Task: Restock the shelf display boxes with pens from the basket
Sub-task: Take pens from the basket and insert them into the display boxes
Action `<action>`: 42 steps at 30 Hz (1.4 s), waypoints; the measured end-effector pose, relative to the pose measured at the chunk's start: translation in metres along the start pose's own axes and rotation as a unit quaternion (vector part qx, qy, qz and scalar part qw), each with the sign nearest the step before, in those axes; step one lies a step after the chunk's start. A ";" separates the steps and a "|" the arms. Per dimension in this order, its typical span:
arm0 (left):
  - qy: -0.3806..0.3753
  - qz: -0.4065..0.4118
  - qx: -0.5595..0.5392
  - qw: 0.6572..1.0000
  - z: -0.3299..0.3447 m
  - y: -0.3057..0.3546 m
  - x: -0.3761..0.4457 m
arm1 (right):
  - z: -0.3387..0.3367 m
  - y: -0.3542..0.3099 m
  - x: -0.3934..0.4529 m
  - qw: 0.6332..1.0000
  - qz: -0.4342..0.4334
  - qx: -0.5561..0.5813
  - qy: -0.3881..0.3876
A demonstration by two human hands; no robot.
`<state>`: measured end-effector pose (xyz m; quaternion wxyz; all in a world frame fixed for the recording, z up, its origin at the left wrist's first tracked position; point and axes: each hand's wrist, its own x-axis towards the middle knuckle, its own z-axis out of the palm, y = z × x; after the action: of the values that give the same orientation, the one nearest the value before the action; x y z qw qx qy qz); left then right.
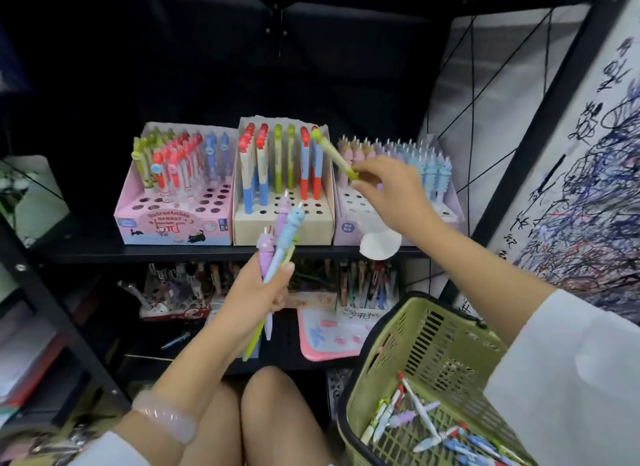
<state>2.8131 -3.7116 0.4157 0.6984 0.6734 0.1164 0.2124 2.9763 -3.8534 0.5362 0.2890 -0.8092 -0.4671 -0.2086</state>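
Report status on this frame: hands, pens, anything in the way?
Right hand pinches a green pen, tilted over the middle display box. Left hand grips a pen bunch. More pens in basket. Empty holes open, nothing blocking.

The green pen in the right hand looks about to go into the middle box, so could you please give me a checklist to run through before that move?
1. Right hand pinches green pen: ok.
2. Pen upright for insertion: not ok, tilted.
3. Middle box has free holes in front: ok.
4. Pen matches the green pens already there: ok.
5. Left hand holds spare pens securely: ok.
6. Basket within reach: ok.
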 end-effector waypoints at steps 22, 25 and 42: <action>0.075 0.028 -0.020 0.997 -0.067 0.032 0.024 | 0.059 -0.067 0.106 0.988 0.152 0.032 -0.022; 0.072 0.029 -0.024 0.997 -0.067 0.038 0.026 | 0.056 -0.064 0.110 0.982 0.176 0.064 -0.019; 0.067 0.023 -0.006 0.997 -0.061 0.045 0.024 | 0.049 -0.063 0.119 0.977 0.185 0.085 -0.069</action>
<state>2.8012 -3.6464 0.4591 0.6882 0.6556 0.1464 0.2740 2.9814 -3.7200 0.5890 0.3568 -0.8667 -0.3443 -0.0549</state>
